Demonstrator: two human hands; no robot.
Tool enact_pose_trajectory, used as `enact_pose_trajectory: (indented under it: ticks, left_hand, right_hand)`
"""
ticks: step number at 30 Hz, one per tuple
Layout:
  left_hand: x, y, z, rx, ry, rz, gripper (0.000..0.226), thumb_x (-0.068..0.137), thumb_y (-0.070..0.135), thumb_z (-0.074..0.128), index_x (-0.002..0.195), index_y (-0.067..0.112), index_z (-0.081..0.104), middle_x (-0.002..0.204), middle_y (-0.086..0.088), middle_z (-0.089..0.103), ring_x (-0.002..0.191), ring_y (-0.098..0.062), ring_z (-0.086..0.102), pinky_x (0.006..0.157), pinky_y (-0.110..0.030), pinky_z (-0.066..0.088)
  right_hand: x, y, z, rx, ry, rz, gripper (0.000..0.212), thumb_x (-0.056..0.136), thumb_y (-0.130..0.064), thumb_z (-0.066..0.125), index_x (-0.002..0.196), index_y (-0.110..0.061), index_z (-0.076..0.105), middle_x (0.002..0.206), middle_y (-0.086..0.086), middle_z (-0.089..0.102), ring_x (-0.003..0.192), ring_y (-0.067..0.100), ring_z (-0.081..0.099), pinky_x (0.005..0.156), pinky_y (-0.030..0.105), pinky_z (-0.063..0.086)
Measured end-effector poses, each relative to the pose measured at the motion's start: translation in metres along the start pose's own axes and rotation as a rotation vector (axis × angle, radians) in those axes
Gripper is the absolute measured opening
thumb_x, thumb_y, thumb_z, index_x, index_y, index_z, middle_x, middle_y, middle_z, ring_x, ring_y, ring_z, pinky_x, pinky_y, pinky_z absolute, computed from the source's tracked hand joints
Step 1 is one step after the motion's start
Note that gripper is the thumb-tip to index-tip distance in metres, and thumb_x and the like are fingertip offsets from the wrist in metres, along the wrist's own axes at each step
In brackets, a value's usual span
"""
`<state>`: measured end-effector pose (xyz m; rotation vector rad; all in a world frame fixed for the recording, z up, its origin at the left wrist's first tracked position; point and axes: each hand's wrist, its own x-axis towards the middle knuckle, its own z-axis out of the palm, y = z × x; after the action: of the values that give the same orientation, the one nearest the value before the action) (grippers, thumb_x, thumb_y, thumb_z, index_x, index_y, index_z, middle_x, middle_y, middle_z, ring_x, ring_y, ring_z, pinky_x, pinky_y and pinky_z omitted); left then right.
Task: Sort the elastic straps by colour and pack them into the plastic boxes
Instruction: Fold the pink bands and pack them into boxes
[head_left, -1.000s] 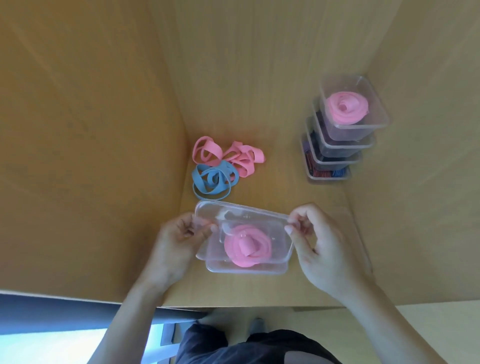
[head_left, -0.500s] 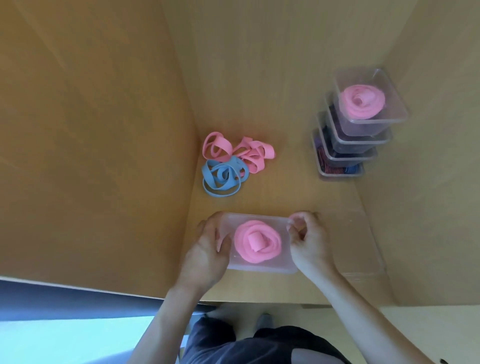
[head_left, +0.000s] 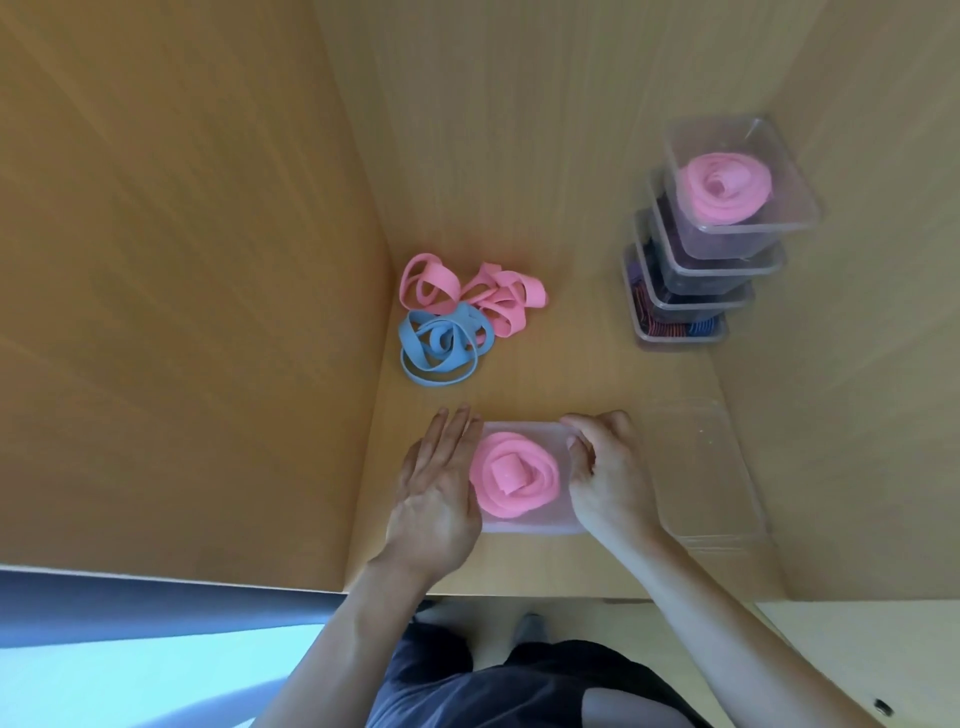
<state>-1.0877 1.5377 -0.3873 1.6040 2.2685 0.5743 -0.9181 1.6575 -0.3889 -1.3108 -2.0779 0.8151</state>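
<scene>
A clear plastic box (head_left: 524, 526) with its lid on lies on the wooden surface close to me, and a rolled pink strap (head_left: 514, 475) shows through it. My left hand (head_left: 441, 488) lies flat on the box's left side, fingers stretched out. My right hand (head_left: 605, 470) curls over the right edge and presses on the lid. Farther back, loose pink straps (head_left: 467, 291) lie in a heap, with loose blue straps (head_left: 441, 340) touching them in front.
At the back right, a stack of closed plastic boxes (head_left: 717, 249) stands against the wall, with a pink roll in the top box. An empty clear box (head_left: 701, 467) lies right of my right hand. Wooden walls close in left and right.
The lid, held tilted above the box a second ago, has come down onto it. My left hand has flattened on the left side, and my right hand now presses the right edge.
</scene>
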Motion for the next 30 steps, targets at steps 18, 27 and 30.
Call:
enact_pose_trajectory:
  ticks: [18,27,30]
  left_hand:
    - [0.001,0.006,-0.002,0.277,-0.065,0.040,0.076,0.097,0.070,0.008,0.161,0.029,0.015,0.170,-0.002,0.006,0.156,-0.019,-0.005,0.125,-0.048,0.013]
    - [0.006,0.001,-0.008,0.243,-0.082,0.103,0.074,0.098,0.064,0.017,0.158,0.020,0.025,0.158,-0.010,0.029,0.149,-0.030,0.017,0.124,-0.042,0.016]
    - [0.014,-0.001,-0.009,0.199,-0.112,0.092,0.073,0.095,0.066,0.019,0.154,0.024,0.023,0.154,-0.003,0.027,0.145,-0.024,0.016,0.120,-0.040,0.023]
  right_hand:
    - [0.010,-0.009,0.005,-0.582,-0.544,-0.406,0.070,0.099,-0.053,0.005,0.162,-0.022,0.003,0.170,-0.005,0.003,0.155,0.018,0.005,0.126,0.043,-0.003]
    - [0.012,-0.012,0.004,-0.574,-0.565,-0.409,0.071,0.099,-0.050,0.009,0.161,-0.016,0.013,0.164,0.001,0.026,0.144,0.023,0.028,0.124,0.045,0.014]
    - [0.015,-0.011,0.001,-0.545,-0.565,-0.428,0.071,0.099,-0.051,0.014,0.160,-0.014,0.017,0.159,0.003,0.032,0.140,0.021,0.032,0.122,0.042,0.019]
